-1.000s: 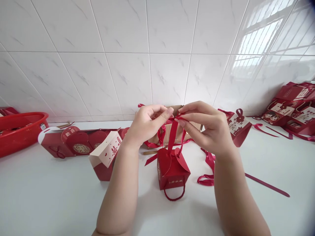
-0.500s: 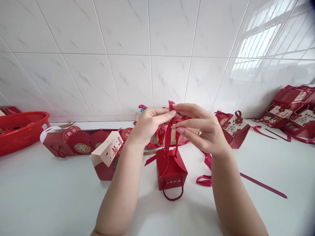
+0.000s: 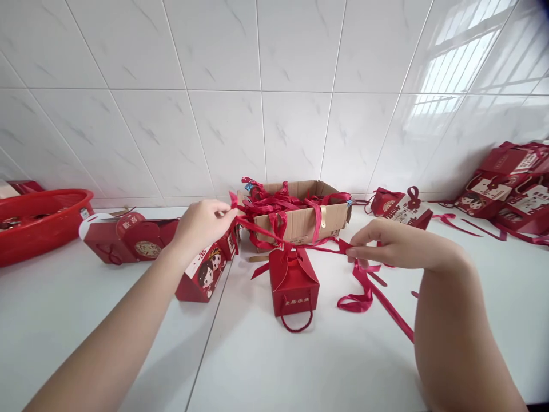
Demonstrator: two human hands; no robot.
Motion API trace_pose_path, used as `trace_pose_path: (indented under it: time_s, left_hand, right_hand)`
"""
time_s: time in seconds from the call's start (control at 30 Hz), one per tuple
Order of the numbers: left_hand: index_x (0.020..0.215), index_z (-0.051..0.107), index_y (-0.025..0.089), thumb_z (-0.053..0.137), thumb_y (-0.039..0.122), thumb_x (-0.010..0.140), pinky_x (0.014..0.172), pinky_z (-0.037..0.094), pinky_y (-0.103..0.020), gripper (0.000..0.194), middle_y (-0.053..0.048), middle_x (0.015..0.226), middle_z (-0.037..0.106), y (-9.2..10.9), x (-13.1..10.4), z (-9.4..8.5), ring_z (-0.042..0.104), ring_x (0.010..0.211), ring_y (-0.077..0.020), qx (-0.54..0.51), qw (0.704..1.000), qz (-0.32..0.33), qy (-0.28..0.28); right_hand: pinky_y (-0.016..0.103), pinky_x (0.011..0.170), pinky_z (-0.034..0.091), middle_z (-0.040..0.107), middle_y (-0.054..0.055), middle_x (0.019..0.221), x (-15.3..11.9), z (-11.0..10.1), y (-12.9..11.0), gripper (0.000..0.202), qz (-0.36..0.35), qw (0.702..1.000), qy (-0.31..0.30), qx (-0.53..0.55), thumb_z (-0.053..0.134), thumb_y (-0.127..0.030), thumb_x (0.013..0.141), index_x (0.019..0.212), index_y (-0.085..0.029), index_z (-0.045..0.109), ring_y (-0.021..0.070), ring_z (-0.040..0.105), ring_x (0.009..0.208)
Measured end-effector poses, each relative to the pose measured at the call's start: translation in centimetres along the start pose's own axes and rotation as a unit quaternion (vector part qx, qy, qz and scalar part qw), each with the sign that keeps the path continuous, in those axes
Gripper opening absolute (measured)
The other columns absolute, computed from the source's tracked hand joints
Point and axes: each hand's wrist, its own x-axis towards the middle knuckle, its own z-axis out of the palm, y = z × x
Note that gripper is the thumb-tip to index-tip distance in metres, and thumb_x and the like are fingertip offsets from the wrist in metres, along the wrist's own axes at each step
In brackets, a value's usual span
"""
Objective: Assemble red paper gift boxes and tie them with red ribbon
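A small red gift box [image 3: 295, 286] with a rope handle stands upright on the white table. From its top a red ribbon [image 3: 266, 232] stretches out to both sides. At the upper left of the box, my left hand [image 3: 209, 222] is closed on one ribbon end. To the right, my right hand [image 3: 381, 243] pinches the other end between thumb and fingers. The ribbon crosses just above the box's closed flaps. Neither hand touches the box itself.
Behind the box is a cardboard carton [image 3: 295, 225] full of ribbons. More red boxes [image 3: 206, 272] stand at left, beside a red basket [image 3: 47, 226]. Loose ribbon [image 3: 390, 309] lies at right. Stacked red boxes [image 3: 510, 191] sit at the far right.
My hands have moved apart, left and right, from above the box and come lower. The ribbon now runs sideways between them, and the carton behind shows more fully.
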Motion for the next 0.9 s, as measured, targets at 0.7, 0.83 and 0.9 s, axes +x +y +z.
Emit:
trace_pose_path:
  time_s: [0.7,0.83,0.9]
  left_hand:
    - [0.121,0.041,0.020,0.047,0.019,0.083,0.106,0.025,-0.050,0.038,-0.007,0.114,0.059,2.1,-6.1,5.6,0.053,0.110,-0.0233,0.075,0.964,0.212,-0.143]
    - [0.107,0.047,0.020,0.049,0.023,0.085,0.098,0.035,-0.042,0.023,-0.005,0.105,0.059,1.2,-7.1,6.9,0.055,0.100,-0.0209,0.005,0.972,0.194,-0.131]
    - [0.105,0.049,0.020,0.051,0.025,0.086,0.091,0.041,-0.037,0.020,-0.005,0.102,0.058,0.8,-7.5,7.3,0.055,0.093,-0.0191,-0.037,0.977,0.177,-0.115]
  right_hand:
    - [0.028,0.065,0.046,0.064,0.006,0.106,3.1,2.9,-0.1,0.033,0.031,0.995,0.056,-0.080,0.057,-0.047,0.079,0.100,-0.024,0.063,0.0213,0.061,0.088]
    - [0.027,0.060,0.042,0.065,0.006,0.093,5.0,4.6,-1.1,0.023,0.006,0.996,0.024,-0.081,0.059,-0.042,0.079,0.086,-0.021,0.063,0.0201,0.061,0.082]
    - [0.027,0.059,0.041,0.065,0.006,0.089,5.6,5.0,-1.2,0.019,0.000,0.997,-0.001,-0.083,0.059,-0.039,0.079,0.080,-0.020,0.061,0.0201,0.060,0.080]
